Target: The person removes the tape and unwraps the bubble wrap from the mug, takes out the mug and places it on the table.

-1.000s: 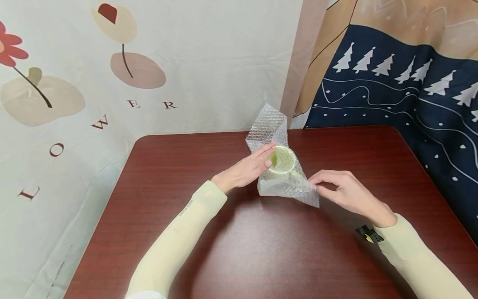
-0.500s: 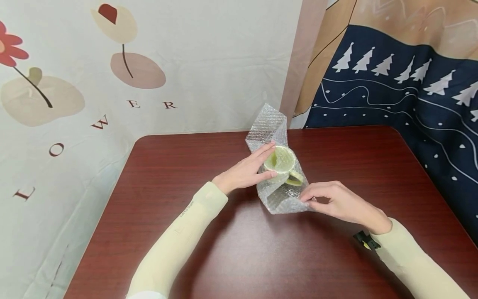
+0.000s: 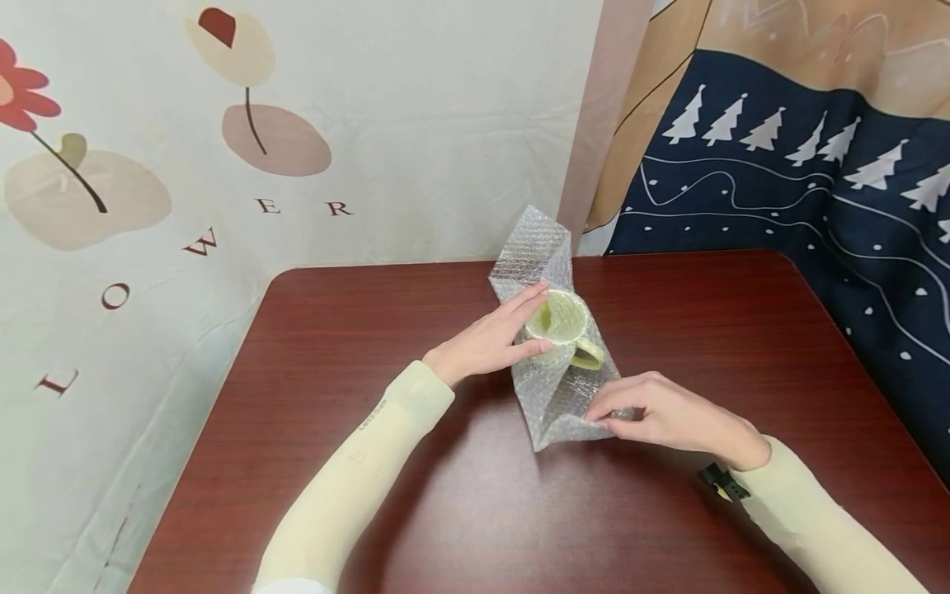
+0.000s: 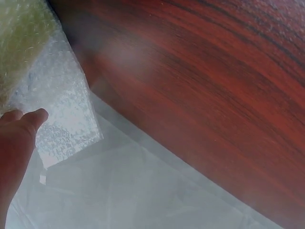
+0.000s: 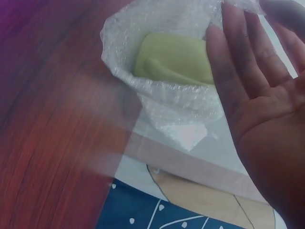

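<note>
The left grip (image 3: 493, 338) lies straight-fingered against one mug (image 3: 564, 318); the right grip (image 3: 671, 414) pinches one surrounding bubble-wrap sheet (image 3: 538, 388); one bench (image 3: 334, 330) beneath.

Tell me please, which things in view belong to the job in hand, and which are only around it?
In the job:
green mug, partly wrapped
bubble wrap around it
left hand, resting on the wrapped mug
right hand, pinching the wrap's near edge

Only around it:
red table underneath
white flower-print backdrop
navy tree-print backdrop
</note>
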Action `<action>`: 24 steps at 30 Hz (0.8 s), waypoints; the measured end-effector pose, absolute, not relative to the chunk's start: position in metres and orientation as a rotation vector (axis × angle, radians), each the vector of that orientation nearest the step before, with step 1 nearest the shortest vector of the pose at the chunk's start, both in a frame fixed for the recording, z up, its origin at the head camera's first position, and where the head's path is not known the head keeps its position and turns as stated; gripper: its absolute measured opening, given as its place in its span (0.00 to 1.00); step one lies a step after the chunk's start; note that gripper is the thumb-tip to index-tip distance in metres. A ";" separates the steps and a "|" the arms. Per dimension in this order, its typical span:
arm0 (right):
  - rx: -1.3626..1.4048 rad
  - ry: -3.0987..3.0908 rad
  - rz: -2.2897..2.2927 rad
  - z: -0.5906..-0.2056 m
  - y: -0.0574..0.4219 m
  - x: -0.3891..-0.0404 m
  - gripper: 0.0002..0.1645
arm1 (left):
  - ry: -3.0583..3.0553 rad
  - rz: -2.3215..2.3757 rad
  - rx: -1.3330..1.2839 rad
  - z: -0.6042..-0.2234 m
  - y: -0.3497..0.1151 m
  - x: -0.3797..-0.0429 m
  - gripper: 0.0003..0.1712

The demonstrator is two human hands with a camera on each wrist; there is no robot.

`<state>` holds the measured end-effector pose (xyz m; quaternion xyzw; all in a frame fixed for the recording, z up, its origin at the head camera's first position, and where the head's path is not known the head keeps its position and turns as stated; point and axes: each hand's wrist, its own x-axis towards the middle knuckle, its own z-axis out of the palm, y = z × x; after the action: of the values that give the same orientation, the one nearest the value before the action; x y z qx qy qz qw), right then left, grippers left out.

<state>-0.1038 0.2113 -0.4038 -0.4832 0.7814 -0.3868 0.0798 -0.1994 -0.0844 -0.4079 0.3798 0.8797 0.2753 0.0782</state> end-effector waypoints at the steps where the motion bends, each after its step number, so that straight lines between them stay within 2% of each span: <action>1: -1.466 2.320 -1.155 -0.404 0.210 -0.103 0.17 | 2.635 0.821 1.141 -0.408 -0.084 -0.200 0.47; 11: -1.391 2.300 -1.243 -0.400 0.212 -0.106 0.15 | 2.636 0.796 1.145 -0.407 -0.084 -0.200 0.48; 20: -1.155 2.909 -1.402 -0.397 0.198 -0.119 0.17 | 2.625 0.812 1.140 -0.407 -0.084 -0.200 0.47; 24: -1.084 3.117 -1.247 -0.396 0.193 -0.125 0.25 | 2.624 0.809 1.139 -0.407 -0.084 -0.199 0.48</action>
<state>-0.1253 0.1932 -0.3964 -0.3016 0.8671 -0.3469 -0.1918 -0.1993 -0.0837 -0.4067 0.3818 0.8795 0.2713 0.0843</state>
